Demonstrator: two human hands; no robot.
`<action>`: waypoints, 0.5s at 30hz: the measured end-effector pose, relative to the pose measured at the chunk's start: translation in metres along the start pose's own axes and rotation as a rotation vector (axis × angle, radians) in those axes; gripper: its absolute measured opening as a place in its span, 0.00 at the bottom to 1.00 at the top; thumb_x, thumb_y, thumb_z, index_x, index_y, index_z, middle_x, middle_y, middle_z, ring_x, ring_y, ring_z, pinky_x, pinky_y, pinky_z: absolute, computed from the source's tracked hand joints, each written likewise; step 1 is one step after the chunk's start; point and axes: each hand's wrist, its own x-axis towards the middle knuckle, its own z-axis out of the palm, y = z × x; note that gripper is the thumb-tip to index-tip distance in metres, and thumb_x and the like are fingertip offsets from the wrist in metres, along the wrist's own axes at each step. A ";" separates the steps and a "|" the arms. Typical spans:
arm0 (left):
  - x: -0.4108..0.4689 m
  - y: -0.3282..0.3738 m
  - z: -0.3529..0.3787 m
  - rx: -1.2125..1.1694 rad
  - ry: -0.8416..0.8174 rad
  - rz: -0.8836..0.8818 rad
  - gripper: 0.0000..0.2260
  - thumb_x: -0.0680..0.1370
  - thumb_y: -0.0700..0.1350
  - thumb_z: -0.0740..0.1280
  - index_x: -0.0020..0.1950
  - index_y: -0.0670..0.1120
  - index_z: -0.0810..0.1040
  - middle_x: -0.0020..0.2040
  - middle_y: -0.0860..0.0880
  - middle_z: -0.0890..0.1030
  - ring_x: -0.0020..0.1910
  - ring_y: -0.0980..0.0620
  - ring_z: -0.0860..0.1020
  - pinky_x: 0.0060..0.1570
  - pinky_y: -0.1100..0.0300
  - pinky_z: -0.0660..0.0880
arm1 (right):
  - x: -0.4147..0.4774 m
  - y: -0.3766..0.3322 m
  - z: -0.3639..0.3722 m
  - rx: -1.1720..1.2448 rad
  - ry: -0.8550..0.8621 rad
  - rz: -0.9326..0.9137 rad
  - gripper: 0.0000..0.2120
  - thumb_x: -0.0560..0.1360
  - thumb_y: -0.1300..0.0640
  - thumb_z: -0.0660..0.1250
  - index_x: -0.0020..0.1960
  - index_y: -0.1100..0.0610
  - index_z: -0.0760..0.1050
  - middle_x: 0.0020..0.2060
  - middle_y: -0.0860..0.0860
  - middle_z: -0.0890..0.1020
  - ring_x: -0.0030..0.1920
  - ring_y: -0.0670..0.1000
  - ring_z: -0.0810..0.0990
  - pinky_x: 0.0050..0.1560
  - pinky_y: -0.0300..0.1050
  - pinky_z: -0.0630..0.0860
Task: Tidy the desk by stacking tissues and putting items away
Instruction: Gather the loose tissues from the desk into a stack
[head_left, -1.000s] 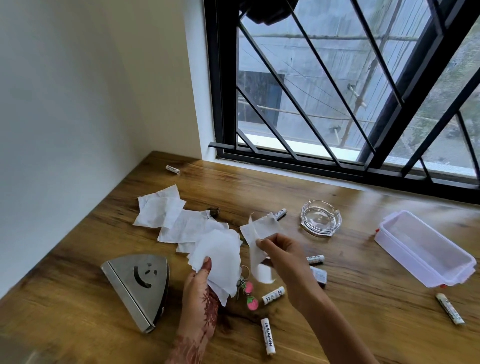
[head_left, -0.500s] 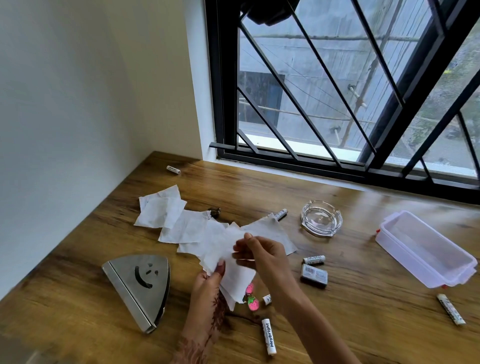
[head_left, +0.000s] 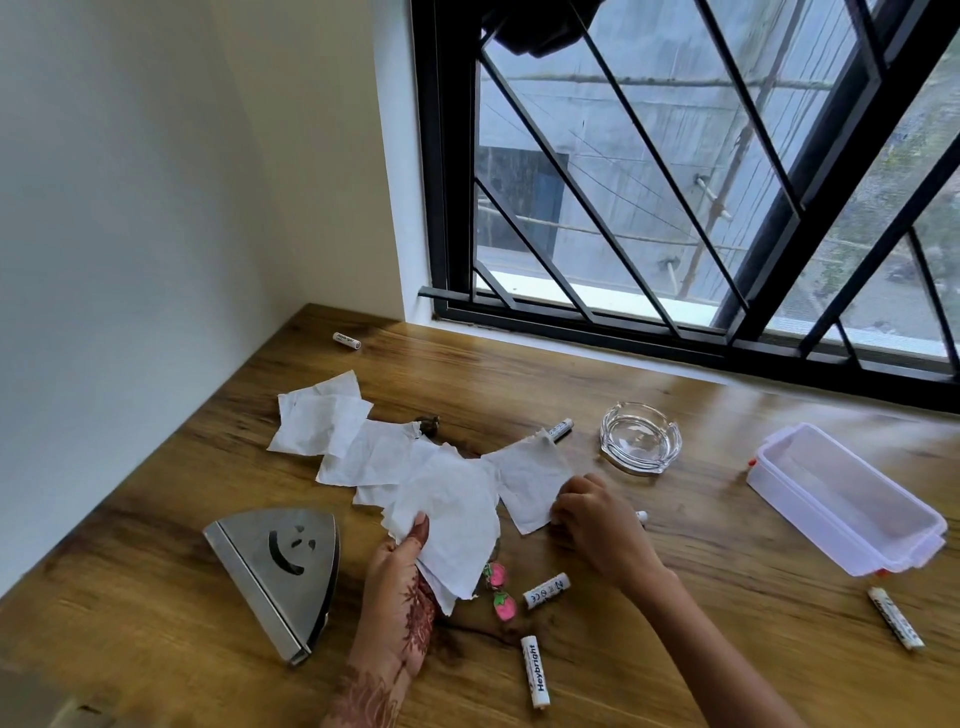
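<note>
My left hand (head_left: 397, 587) grips a small stack of white tissues (head_left: 452, 525) by its lower left corner, just above the desk. One loose tissue (head_left: 527, 480) lies flat to the right of the stack. My right hand (head_left: 597, 525) is on that tissue's right edge, fingers curled and pinching it. More loose tissues (head_left: 324, 426) overlap in a trail toward the back left. A steel wedge-shaped tissue holder (head_left: 280, 566) with a smiley cutout lies at the front left.
White batteries lie scattered: back left (head_left: 347, 340), by the ashtray (head_left: 560, 429), two at the front (head_left: 545, 590) (head_left: 535, 670), one at far right (head_left: 896, 618). A glass ashtray (head_left: 640, 444), an open plastic box (head_left: 847, 499) and a pink strawberry keychain (head_left: 501, 592) are on the wooden desk.
My right hand laid its tissue onto the stack in my left hand, then moved right and down to the loose tissue on the desk. The stack has grown.
</note>
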 end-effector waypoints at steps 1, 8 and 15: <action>0.001 0.000 0.000 0.000 0.007 0.002 0.12 0.76 0.42 0.65 0.57 0.41 0.75 0.54 0.43 0.81 0.53 0.44 0.78 0.51 0.53 0.75 | 0.000 -0.001 0.001 -0.008 0.011 -0.010 0.06 0.73 0.63 0.66 0.44 0.58 0.82 0.46 0.52 0.82 0.48 0.52 0.77 0.42 0.44 0.76; 0.001 0.004 -0.002 -0.015 0.003 0.013 0.06 0.77 0.42 0.64 0.52 0.44 0.76 0.51 0.45 0.81 0.48 0.48 0.79 0.41 0.57 0.73 | 0.001 -0.015 -0.006 0.303 0.044 0.249 0.02 0.73 0.59 0.67 0.42 0.57 0.78 0.39 0.48 0.78 0.39 0.46 0.75 0.39 0.36 0.71; 0.000 0.009 -0.001 -0.046 0.000 0.030 0.05 0.78 0.43 0.62 0.50 0.47 0.77 0.40 0.51 0.85 0.39 0.53 0.83 0.32 0.62 0.79 | 0.003 -0.063 -0.043 1.298 0.019 0.721 0.06 0.75 0.63 0.65 0.39 0.61 0.76 0.32 0.55 0.79 0.33 0.51 0.78 0.37 0.44 0.76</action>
